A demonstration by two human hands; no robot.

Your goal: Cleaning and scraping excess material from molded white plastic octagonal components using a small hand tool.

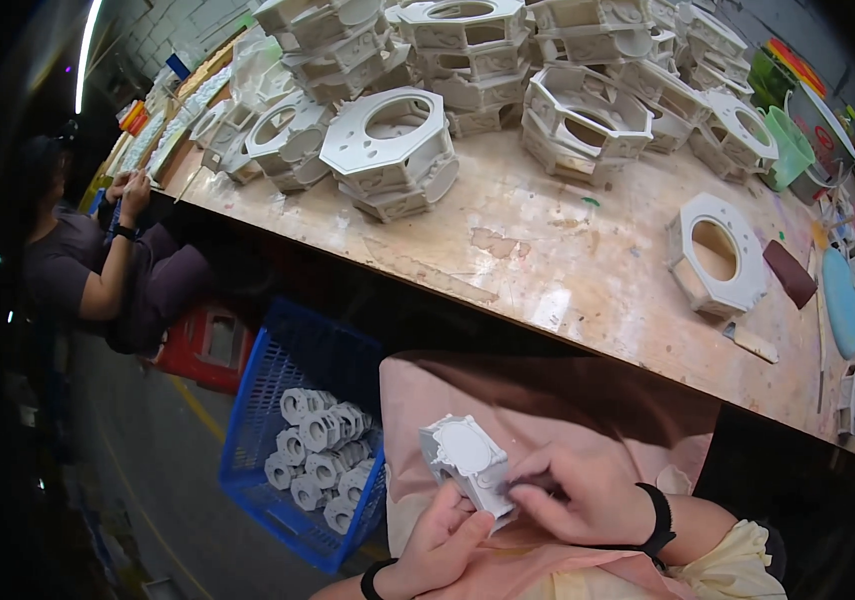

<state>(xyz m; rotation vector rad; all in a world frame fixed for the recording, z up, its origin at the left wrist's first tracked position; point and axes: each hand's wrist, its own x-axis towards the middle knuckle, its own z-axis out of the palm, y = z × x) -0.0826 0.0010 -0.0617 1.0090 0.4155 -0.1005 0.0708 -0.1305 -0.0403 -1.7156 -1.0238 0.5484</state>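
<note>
A small white molded piece [468, 452] with a round raised disc on its face is tilted above my lap. My left hand [445, 538] grips it from below, fingers and thumb around its lower end. Against its right side, my right hand [588, 495] is closed in a pinch. Something dark shows between the thumb and fingers there, too small to make out. A pink apron [428, 400] spreads over my lap beneath both hands.
Stacked white octagonal frames [388, 140] crowd the back of the wooden table [548, 270]. One octagonal frame [693, 275] lies at right near a brown sanding pad [790, 273]. A blue crate [248, 440] of small white rings stands at left; another person [98, 260] sits beyond.
</note>
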